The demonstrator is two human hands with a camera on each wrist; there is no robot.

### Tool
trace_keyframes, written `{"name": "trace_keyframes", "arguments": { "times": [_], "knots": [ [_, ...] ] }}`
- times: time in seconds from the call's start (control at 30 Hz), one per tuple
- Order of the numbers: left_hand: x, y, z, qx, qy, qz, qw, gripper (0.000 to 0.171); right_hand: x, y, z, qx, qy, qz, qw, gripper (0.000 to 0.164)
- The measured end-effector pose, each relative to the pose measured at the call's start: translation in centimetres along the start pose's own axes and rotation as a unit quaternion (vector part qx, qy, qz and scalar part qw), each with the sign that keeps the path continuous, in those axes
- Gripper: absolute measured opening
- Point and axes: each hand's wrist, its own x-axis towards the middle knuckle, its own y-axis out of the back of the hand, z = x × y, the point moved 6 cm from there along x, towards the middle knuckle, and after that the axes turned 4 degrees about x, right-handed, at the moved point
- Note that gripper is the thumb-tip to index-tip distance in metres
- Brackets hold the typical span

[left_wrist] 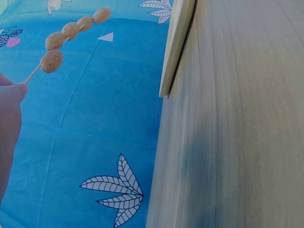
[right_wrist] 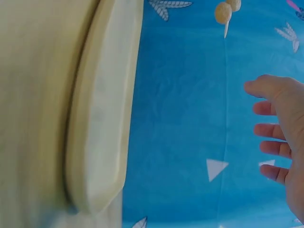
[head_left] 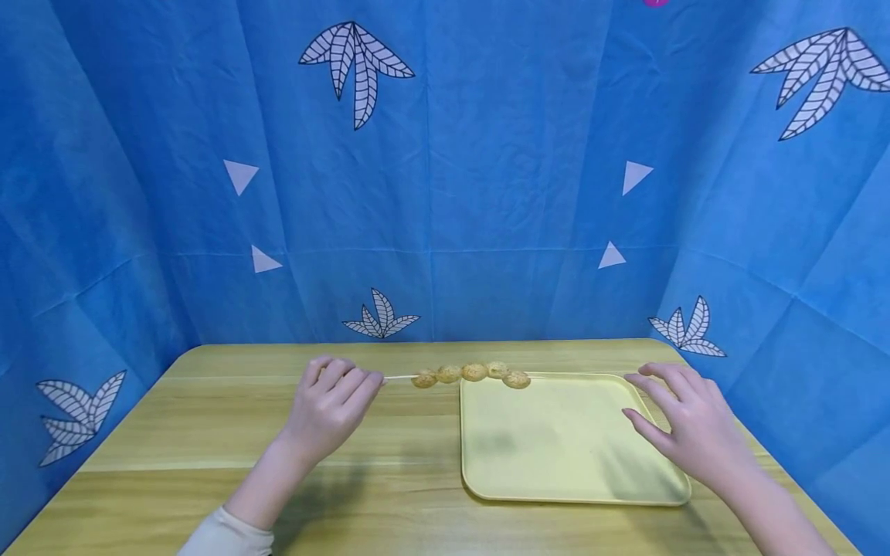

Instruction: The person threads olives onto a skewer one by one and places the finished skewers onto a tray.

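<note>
My left hand [head_left: 330, 405] pinches one end of a thin stick, a skewer [head_left: 475, 372] threaded with several round golden-brown food balls. It is held level above the table, its balls pointing right over the far left part of a yellow tray [head_left: 563, 455]. The left wrist view shows the thumb side of the left hand [left_wrist: 8, 128] on the stick and the balls [left_wrist: 70, 31] beyond. Over the tray's right edge hovers my right hand [head_left: 695, 425], fingers spread and holding nothing. In the right wrist view, the bare stick tip stands apart from the right hand [right_wrist: 287, 118].
The tray lies flat on a light wooden table [head_left: 174, 440], right of the middle. Blue cloth [head_left: 487, 193] with white leaf and triangle prints hangs behind the table and along both sides.
</note>
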Motion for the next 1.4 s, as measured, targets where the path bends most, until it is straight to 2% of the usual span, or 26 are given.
{"name": "trace_keyframes", "arguments": {
  "times": [0.17,0.3,0.4,0.57,0.7,0.77,0.9,0.97,1.03,1.4],
  "knots": [
    [0.1,-0.1,0.2,-0.001,-0.002,-0.003,1.0,0.026,-1.6,0.2,1.0,-0.009,-0.019,-0.028,0.999,0.067],
    [0.0,-0.2,0.4,-0.003,-0.003,-0.005,1.0,0.024,-2.9,0.0,1.7,-0.004,-0.031,-0.063,0.998,0.063],
    [0.0,-0.3,0.5,-0.004,-0.004,-0.004,1.0,0.024,-3.8,-0.2,2.2,-0.003,-0.048,-0.101,0.994,0.06],
    [-0.1,-0.4,0.5,-0.01,-0.003,0.001,0.9999,0.024,-5.1,-0.8,3.0,0.0,-0.086,-0.161,0.983,0.067],
    [0.0,-0.4,0.5,-0.013,-0.003,0.005,0.9999,0.024,-5.9,-1.4,3.6,0.009,-0.122,-0.214,0.969,0.072],
    [0.0,-0.5,0.6,-0.013,-0.003,0.003,0.9999,0.023,-6.3,-1.9,3.9,0.018,-0.147,-0.253,0.956,0.075],
    [0.1,-0.6,0.7,-0.013,-0.005,-0.002,0.9999,0.023,-7.3,-2.6,4.1,0.035,-0.193,-0.33,0.923,0.082],
    [0.1,-0.8,0.8,-0.015,-0.005,-0.004,0.9999,0.024,-7.6,-2.8,4.0,0.034,-0.203,-0.35,0.914,0.084],
    [0.1,-0.9,0.8,-0.017,-0.005,-0.006,0.9998,0.024,-7.9,-2.9,4.0,0.033,-0.206,-0.361,0.909,0.084],
    [0.0,-2.8,0.9,-0.024,0.005,-0.015,0.9996,0.023,-9.1,-3.4,4.0,0.049,-0.214,-0.386,0.896,0.084]
  ]
}}
